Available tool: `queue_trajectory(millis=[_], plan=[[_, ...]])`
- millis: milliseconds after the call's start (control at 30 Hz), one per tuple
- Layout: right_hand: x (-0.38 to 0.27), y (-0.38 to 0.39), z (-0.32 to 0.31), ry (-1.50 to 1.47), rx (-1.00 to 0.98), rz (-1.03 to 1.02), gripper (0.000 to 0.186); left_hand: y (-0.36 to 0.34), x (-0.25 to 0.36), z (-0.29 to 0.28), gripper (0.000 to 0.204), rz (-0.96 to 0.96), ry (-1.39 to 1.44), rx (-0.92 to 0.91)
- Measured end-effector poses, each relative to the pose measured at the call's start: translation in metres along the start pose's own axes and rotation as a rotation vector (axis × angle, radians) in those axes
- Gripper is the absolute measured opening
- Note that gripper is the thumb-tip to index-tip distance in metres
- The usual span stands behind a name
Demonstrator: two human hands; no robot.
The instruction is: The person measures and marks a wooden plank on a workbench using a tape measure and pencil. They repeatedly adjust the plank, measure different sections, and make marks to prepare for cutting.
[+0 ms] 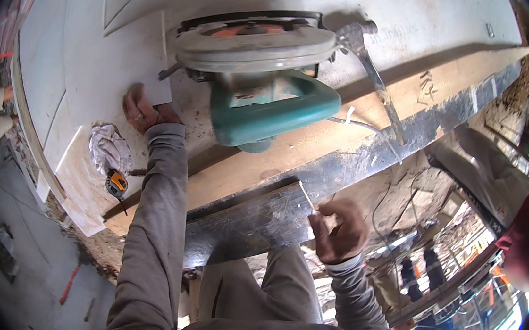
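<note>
My left hand (142, 111) rests on a pale panel (89, 50), its fingers slightly bent and apart, holding nothing that shows. Just right of it stands a circular saw (270, 111) with a green handle and a grey guard. Above my lap, my right hand (342, 232) has its thumb and fingers curled in a pinch. Its fingertips meet a thin pale strip (307, 196) at the end of a black-faced board (245, 221). Whether that strip is a loose sliver or the board's raw edge I cannot tell. The hand is slightly blurred.
A hammer (379, 90) leans across a long plank (415, 84) with a black edge. Near my left forearm lie a crumpled cloth (110, 146) and a yellow-black tape measure (117, 183). At right another person's leg (484, 162) shows above scattered rubble.
</note>
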State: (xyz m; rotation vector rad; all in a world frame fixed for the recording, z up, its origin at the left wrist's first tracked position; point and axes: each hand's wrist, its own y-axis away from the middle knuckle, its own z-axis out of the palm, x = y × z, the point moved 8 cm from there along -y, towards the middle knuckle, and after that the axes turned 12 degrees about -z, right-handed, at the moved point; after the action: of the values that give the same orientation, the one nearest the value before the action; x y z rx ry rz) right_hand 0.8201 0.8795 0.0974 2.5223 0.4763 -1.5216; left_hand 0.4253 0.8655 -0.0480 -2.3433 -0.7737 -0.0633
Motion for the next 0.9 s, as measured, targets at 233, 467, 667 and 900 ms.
queue_trajectory(millis=[233, 467, 667, 900], plan=[[-0.01, -0.068, 0.051, -0.161, 0.133, 0.112, 0.04, 0.0, 0.025, -0.001, 0.047, 0.141, -0.347, -0.09], [-0.069, -0.1, 0.041, 0.121, 0.051, -0.218, 0.049, -0.008, 0.024, -0.009, 0.044, -0.023, -0.227, -0.077], [-0.044, -0.151, 0.068, 0.432, -0.296, -0.433, 0.062, -0.017, 0.014, -0.011, 0.048, -0.073, -0.073, -0.152], [-0.034, -0.175, 0.099, 0.323, -0.639, -0.724, 0.06, 0.004, -0.008, 0.007, 0.064, -0.281, -0.124, -0.3]])
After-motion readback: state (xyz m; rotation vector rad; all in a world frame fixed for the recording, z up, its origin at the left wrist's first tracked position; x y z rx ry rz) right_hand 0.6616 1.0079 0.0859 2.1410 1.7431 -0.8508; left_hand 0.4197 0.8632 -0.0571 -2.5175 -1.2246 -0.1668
